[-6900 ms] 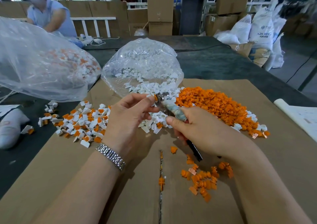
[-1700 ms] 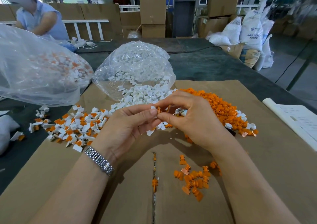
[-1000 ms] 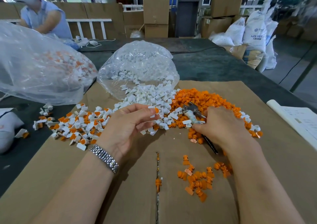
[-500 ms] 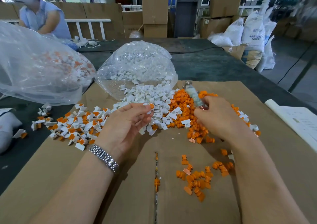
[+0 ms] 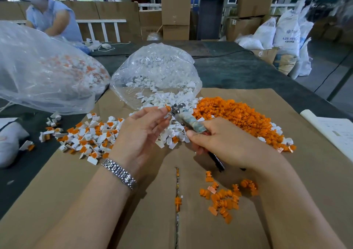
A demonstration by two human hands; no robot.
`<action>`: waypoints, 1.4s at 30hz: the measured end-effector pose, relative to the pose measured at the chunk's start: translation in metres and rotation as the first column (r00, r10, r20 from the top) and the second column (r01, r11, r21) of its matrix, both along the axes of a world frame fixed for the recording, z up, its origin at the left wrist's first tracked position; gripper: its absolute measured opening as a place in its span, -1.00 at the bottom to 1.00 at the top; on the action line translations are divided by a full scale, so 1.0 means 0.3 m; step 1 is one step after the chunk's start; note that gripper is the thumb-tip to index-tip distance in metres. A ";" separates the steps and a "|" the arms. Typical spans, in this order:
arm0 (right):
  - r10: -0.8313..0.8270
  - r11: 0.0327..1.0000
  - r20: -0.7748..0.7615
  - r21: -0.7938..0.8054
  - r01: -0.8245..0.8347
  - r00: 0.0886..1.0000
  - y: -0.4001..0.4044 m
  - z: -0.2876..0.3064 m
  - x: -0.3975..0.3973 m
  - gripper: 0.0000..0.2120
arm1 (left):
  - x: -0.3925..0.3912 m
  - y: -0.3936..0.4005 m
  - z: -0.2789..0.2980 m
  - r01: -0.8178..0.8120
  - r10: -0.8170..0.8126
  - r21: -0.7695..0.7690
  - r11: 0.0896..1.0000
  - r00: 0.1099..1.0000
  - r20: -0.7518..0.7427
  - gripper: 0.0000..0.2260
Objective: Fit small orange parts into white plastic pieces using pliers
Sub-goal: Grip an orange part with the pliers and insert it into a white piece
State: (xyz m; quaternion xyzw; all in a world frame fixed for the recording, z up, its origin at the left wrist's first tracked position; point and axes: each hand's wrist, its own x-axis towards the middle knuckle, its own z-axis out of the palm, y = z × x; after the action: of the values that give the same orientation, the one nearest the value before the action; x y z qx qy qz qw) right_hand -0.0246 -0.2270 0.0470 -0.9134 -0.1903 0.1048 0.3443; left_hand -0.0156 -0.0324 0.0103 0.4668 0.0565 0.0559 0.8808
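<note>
Fingers [image 5: 162, 113] of the left hand [image 5: 141, 134] pinch a white piece with an orange part [image 5: 168, 108]; the right hand [image 5: 219, 143] grips pliers [image 5: 188, 120] pointing left at it, tip touching

L hand [image 5: 142, 134]: raised over work surface, palm turned toward R side, fingers loosely curled; thumb + index tips pinched together at top, w/ a small orange-and-white piece [image 5: 167, 109] between them. L forearm enters from lower left, runs diagonally up; metal watch band [image 5: 119, 173] on wrist.

R hand [image 5: 223, 143]: back of hand up, fingers wrapped round pliers handles [image 5: 193, 123], thumb along near side. Pliers tip meets the piece at L fingertips. R forearm enters from lower right, angled up-left. Both hands close, nearly touching at fingertips. Both forearms bare.
</note>
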 end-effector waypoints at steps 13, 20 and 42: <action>0.045 0.999 0.017 -0.023 -0.045 0.999 -0.002 0.003 -0.003 -0.57 | -0.008 -0.013 0.010 -0.034 0.034 0.033 0.999 0.999 0.011 -0.83; 0.050 0.998 0.051 -0.033 -0.048 0.997 0.000 -0.009 0.000 -0.59 | -0.002 -0.011 -0.002 0.013 -0.015 0.061 0.998 1.000 0.025 -0.93; -0.016 0.987 0.186 -0.155 0.046 0.982 0.029 -0.061 0.029 -0.59 | 0.000 -0.019 -0.033 -0.024 0.029 0.049 0.999 0.996 -0.087 -0.93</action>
State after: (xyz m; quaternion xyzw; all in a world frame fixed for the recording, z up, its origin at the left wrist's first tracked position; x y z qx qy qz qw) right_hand -0.0160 -0.2184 0.0287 -0.9466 -0.1981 0.0293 0.2529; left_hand -0.0156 -0.0383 0.0002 0.4889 0.1001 0.0483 0.8652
